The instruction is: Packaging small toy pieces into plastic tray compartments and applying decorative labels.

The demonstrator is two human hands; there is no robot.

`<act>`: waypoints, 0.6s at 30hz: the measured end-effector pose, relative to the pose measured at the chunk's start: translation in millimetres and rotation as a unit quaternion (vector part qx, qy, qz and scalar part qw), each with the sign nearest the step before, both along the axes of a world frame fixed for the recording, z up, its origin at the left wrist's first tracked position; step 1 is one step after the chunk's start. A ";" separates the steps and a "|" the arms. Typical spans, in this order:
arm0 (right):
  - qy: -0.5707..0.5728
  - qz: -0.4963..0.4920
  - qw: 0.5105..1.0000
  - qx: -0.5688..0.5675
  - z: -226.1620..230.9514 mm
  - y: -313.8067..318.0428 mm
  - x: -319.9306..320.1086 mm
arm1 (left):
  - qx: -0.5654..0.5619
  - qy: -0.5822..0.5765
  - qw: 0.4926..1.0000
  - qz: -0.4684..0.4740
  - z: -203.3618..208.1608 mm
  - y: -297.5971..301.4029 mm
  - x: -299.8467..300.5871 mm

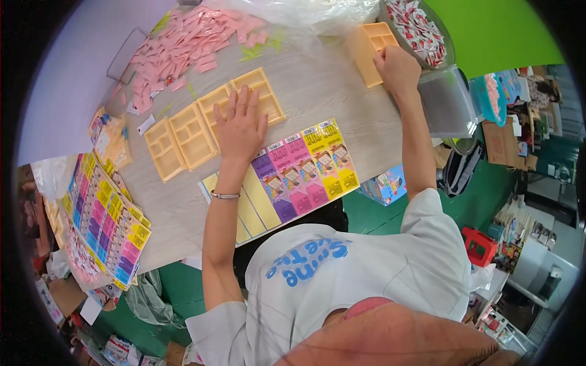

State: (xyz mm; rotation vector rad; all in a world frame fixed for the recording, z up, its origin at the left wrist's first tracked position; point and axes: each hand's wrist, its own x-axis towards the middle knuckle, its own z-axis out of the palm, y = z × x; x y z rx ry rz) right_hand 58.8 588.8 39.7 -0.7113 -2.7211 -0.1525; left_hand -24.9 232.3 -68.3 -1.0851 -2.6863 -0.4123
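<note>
My left hand (239, 128) lies flat with fingers spread on a row of pale yellow compartment trays (192, 135), its fingertips over the trays at the row's right end. The trays' small compartments show nothing in them. At the far right, my right hand (398, 68) has its fingers curled on the edge of a stacked block of the same yellow trays (364, 58). Its fingertips are partly hidden. Just in front of my left hand is a printed card sheet (308, 174) with purple, pink and yellow panels; my left forearm crosses its plain pale-yellow part.
Pink sachets (183, 43) are heaped at the far left, with green strips (259, 47) beside them. A bin of red-and-white packets (418, 33) and a clear container (445, 100) stand far right. More printed sheets (110, 219) pile up at the left edge.
</note>
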 end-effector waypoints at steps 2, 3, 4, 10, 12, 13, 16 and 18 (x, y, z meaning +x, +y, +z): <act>-0.012 -0.001 1.000 0.013 -6.5 3.2 -1.9 | -0.003 0.003 1.000 -0.001 -0.2 -0.2 -0.5; -0.024 -0.002 0.999 0.023 -8.6 5.1 -2.3 | -0.008 0.005 1.000 -0.001 -1.0 0.1 -0.5; -0.025 0.002 0.999 0.025 -5.6 4.2 -2.5 | -0.007 0.004 1.000 0.003 -0.6 -0.7 0.1; 0.026 -0.043 0.998 0.044 43.3 -36.7 15.4 | -0.021 0.003 1.000 0.008 0.6 -6.9 -6.0; 0.093 -0.032 0.995 -0.011 58.2 -93.4 25.9 | 0.001 -0.003 1.000 0.004 0.3 -11.6 -6.4; 0.089 0.026 0.994 -0.056 48.1 -118.5 26.8 | -0.003 -0.003 1.000 0.007 0.1 -14.0 -6.9; -0.004 0.080 0.987 -0.136 -14.9 -182.1 1.3 | -0.006 -0.004 1.000 0.012 1.2 -16.7 -9.4; 0.007 0.081 0.984 -0.157 -50.8 -203.8 -19.0 | -0.001 -0.005 1.000 0.006 3.9 -24.4 -11.0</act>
